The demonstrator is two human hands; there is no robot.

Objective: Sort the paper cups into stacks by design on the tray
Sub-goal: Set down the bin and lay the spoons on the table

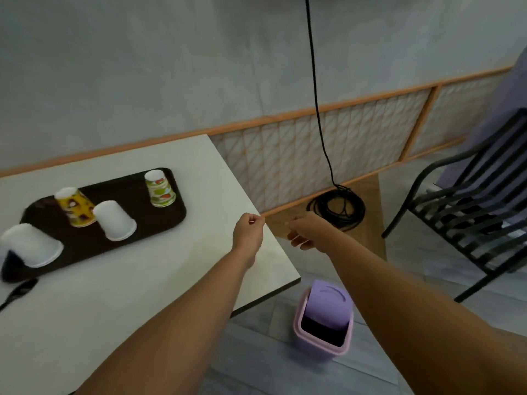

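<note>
A dark brown tray (159, 220) lies on the white table at the left. Upside down on it stand a green patterned cup (160, 189), a yellow patterned cup (76, 207), a plain white cup (115, 221) and another white cup (30, 246) at the tray's near left end. My left hand (248, 233) hovers over the table's right edge, well to the right of the tray, fingers curled, holding nothing. My right hand (302, 230) hangs past the table edge over the floor, fingers loosely curled and empty.
A black plastic spoon (17, 292) lies on the table (142, 295) by the tray's near corner. On the floor stand a lilac swing-lid bin (325, 317), a coil of black cable (336, 208) and a black slatted chair (470, 206) at the right.
</note>
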